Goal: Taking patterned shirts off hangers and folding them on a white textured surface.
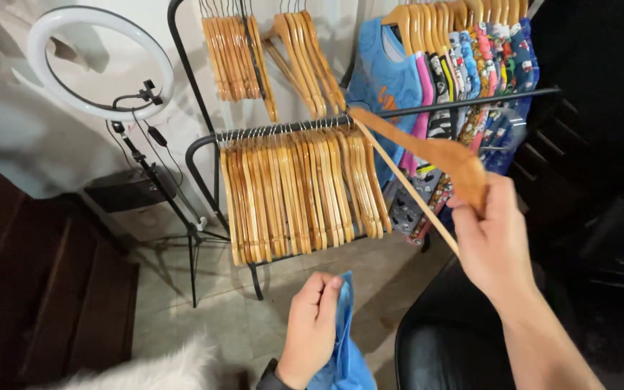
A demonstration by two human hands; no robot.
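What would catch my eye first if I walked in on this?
Probably the dense row of wooden hangers on the black rack at centre, and the glowing ring light upper left. Nearer, the right hand lifts one wooden hanger while the left hand grips blue cloth.

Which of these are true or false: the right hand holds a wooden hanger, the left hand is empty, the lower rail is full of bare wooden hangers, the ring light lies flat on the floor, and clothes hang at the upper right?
1. The right hand holds a wooden hanger. True.
2. The left hand is empty. False: it grips a blue cloth.
3. The lower rail carries a row of bare wooden hangers. True.
4. The ring light lies flat on the floor. False: it stands upright on a black tripod stand.
5. Patterned clothes hang on hangers at the upper right. True.
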